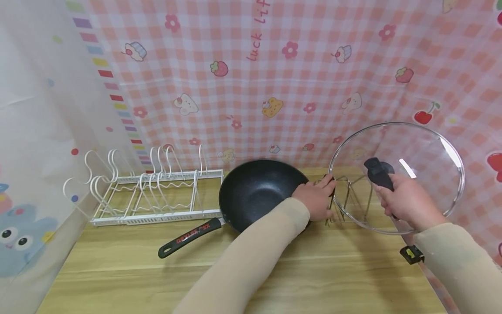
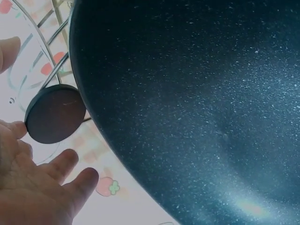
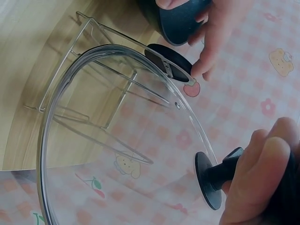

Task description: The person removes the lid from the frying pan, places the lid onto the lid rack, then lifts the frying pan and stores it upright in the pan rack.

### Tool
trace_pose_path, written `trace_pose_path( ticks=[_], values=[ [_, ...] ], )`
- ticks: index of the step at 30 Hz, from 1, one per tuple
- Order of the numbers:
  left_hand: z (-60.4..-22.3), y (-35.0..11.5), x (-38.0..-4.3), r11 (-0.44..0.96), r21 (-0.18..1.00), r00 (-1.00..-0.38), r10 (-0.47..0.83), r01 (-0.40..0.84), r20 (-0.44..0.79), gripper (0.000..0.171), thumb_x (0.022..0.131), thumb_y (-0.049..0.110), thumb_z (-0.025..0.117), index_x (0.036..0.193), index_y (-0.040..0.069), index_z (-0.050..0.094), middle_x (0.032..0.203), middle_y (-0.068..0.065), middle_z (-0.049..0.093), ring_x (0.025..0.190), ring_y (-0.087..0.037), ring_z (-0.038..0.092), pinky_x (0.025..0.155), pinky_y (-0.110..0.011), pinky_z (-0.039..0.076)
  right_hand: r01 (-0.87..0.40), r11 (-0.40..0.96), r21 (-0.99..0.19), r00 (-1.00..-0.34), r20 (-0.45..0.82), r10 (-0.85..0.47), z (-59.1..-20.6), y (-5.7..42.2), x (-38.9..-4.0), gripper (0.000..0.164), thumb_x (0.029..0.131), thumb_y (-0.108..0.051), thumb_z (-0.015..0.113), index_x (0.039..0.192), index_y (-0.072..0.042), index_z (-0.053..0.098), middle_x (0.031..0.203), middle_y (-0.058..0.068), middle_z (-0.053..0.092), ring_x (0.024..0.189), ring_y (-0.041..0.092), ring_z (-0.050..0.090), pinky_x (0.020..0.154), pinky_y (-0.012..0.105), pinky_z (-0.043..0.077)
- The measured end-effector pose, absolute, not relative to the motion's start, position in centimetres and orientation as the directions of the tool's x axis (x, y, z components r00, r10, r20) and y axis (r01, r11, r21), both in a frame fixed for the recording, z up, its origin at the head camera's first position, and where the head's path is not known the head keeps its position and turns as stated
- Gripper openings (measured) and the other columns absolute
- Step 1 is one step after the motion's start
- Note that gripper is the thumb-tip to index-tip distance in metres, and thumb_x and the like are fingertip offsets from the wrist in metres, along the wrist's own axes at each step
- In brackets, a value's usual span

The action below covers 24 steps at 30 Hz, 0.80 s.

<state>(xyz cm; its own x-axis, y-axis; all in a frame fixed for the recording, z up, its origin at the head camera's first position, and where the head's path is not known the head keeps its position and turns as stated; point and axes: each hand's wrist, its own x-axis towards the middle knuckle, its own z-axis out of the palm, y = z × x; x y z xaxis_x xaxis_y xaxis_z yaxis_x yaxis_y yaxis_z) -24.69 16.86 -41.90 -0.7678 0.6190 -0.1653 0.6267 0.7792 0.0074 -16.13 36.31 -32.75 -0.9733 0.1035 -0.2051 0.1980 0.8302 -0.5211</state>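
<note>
My right hand (image 1: 408, 200) grips the black knob (image 1: 378, 172) of a large round glass lid (image 1: 427, 144) with a metal rim. The lid is tilted up on edge in front of a small wire rack (image 3: 70, 51). On that rack is a black disc (image 3: 168, 63); my left hand (image 1: 315, 198) touches its edge, fingers spread, as the left wrist view also shows around the disc (image 2: 56, 114). Just left of that hand, a black wok (image 1: 259, 192) rests on the table, its long handle (image 1: 190, 237) pointing front-left. My left forearm partly covers the wok.
A white wire rack (image 1: 157, 218) with several curved dividers stands left of the wok. The wooden table (image 1: 129, 270) ends against a pink checked curtain (image 1: 243, 96). Near my right wrist lies a small black object with a yellow mark (image 1: 412, 254).
</note>
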Motion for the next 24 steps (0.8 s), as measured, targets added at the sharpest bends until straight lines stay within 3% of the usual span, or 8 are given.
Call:
trace_pose_path(
  ticks=[4, 7, 13, 24],
  values=[
    [-41.7, 16.7, -24.5, 0.78, 0.041, -0.766, 0.622, 0.625, -0.159, 0.092, 0.078, 0.07, 0.051, 0.147, 0.038, -0.002, 0.152, 0.02, -0.018, 0.138, -0.017, 0.029, 0.108, -0.034, 0.033, 0.21, 0.821, -0.532, -0.97, -0.219, 0.106, -32.8, 36.1, -16.1, 0.063, 0.093, -0.056, 0.035, 0.122, 0.0, 0.039, 0.073, 0.006, 0.058, 0.06, 0.018, 0.058, 0.047, 0.032, 0.047],
    [-41.7, 16.8, -24.5, 0.786, 0.052, -0.771, 0.616, 0.617, -0.16, 0.091, 0.079, 0.068, 0.052, 0.147, 0.038, 0.0, 0.152, 0.02, -0.016, 0.137, -0.015, 0.031, 0.107, -0.033, 0.034, 0.205, 0.822, -0.53, -0.971, -0.216, 0.103, -32.9, 36.0, -16.1, 0.06, 0.094, -0.054, 0.035, 0.119, 0.0, 0.041, 0.073, 0.006, 0.057, 0.06, 0.018, 0.058, 0.047, 0.032, 0.047],
    [-41.5, 16.6, -24.3, 0.788, 0.051, -0.775, 0.613, 0.613, -0.154, 0.089, 0.078, 0.067, 0.054, 0.147, 0.038, 0.005, 0.154, 0.019, -0.01, 0.135, -0.011, 0.034, 0.103, -0.032, 0.037, 0.211, 0.809, -0.548, -0.969, -0.229, 0.097, -33.3, 35.9, -16.2, 0.056, 0.096, -0.046, 0.037, 0.129, 0.0, 0.035, 0.073, 0.007, 0.057, 0.059, 0.018, 0.058, 0.048, 0.032, 0.048],
    [-42.0, 17.0, -24.7, 0.793, 0.057, -0.779, 0.607, 0.607, -0.158, 0.091, 0.077, 0.068, 0.055, 0.147, 0.039, 0.004, 0.151, 0.022, -0.015, 0.131, -0.009, 0.04, 0.093, -0.029, 0.044, 0.189, 0.804, -0.564, -0.974, -0.212, 0.081, -33.8, 35.8, -16.4, 0.046, 0.098, -0.039, 0.039, 0.122, 0.0, 0.041, 0.07, 0.006, 0.057, 0.056, 0.017, 0.057, 0.047, 0.033, 0.048]
  ],
)
